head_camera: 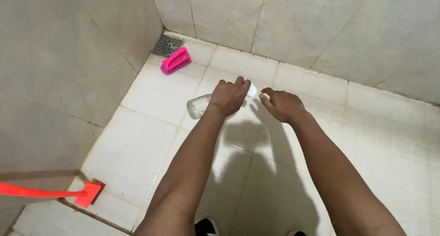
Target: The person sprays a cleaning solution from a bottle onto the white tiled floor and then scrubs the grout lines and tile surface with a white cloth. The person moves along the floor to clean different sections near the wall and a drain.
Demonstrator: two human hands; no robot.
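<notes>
My left hand (228,97) grips a clear plastic bottle (198,105), held tilted sideways over the white tiled floor (156,98). The bottle's white cap end (251,90) pokes out past my fingers. My right hand (282,105) sits just to the right of that end, fingers bent, fingertips close to the cap. Whether they touch it I cannot tell. Both arms reach forward from the bottom of the view.
A pink scrub brush (176,61) lies near a metal floor drain (167,45) in the far left corner. A red long-handled tool (55,192) leans at the lower left. Grey tiled walls (59,71) close in left and behind. My shoes (206,227) show at the bottom.
</notes>
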